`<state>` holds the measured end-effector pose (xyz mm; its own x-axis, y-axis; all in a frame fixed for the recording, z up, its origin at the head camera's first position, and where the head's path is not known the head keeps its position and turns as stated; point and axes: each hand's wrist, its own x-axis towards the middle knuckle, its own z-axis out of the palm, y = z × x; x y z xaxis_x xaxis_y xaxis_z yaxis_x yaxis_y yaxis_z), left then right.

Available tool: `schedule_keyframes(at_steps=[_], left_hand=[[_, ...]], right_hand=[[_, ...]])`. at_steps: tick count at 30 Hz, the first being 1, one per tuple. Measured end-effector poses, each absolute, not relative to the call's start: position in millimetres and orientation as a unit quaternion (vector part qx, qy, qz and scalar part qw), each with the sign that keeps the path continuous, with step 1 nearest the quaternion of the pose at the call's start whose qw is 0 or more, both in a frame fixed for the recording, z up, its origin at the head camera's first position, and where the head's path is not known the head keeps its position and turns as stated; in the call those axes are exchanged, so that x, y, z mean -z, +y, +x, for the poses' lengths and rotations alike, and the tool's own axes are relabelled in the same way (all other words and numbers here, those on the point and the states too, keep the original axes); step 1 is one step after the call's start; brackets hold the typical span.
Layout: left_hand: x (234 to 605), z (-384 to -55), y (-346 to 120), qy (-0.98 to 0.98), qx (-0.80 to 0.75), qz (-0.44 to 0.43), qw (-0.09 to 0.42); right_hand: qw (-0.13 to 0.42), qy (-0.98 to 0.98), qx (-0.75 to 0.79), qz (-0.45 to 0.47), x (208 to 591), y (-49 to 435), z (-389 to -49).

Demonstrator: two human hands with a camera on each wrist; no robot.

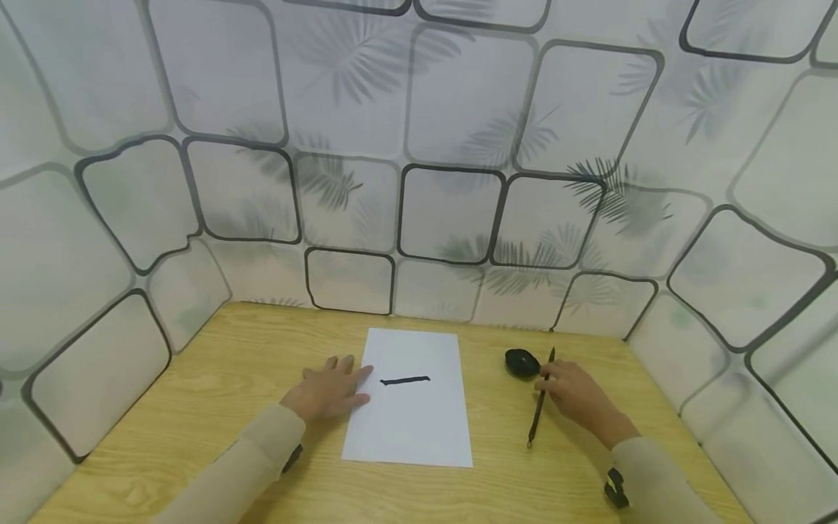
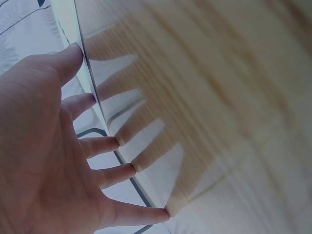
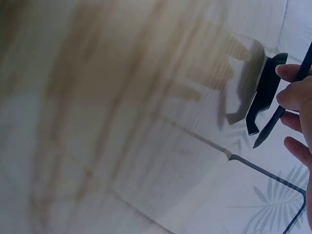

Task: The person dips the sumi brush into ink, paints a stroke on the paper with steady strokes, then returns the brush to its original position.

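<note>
A sheet of white paper lies on the table, with one dark, nearly level brush stroke on its upper half. My left hand rests at the paper's left edge, fingers spread; the left wrist view shows its fingertips touching the surface. On the right, my right hand pinches a dark writing brush by its shaft, the pointed tip facing away from me. Beside those fingers sits a small black ink dish. In the right wrist view the brush tip is close to the dish.
The wood-grain table ends at walls covered in a stone-and-leaf pattern at the back and both sides. Bare tabletop lies between the paper and the ink dish. Dark bands are on both sleeves.
</note>
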<state>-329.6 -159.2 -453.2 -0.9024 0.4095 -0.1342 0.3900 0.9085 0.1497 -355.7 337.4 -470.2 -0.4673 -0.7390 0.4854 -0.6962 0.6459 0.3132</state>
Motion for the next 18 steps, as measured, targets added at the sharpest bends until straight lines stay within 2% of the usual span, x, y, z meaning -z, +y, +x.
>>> schedule_keyframes(at_steps=[18], left_hand=[[462.1,-337.3,-160.0,0.975,-0.056,0.197,0.083]], right_hand=[[0.265,-0.853,0.041,0.448,470.2,340.1,-358.4]])
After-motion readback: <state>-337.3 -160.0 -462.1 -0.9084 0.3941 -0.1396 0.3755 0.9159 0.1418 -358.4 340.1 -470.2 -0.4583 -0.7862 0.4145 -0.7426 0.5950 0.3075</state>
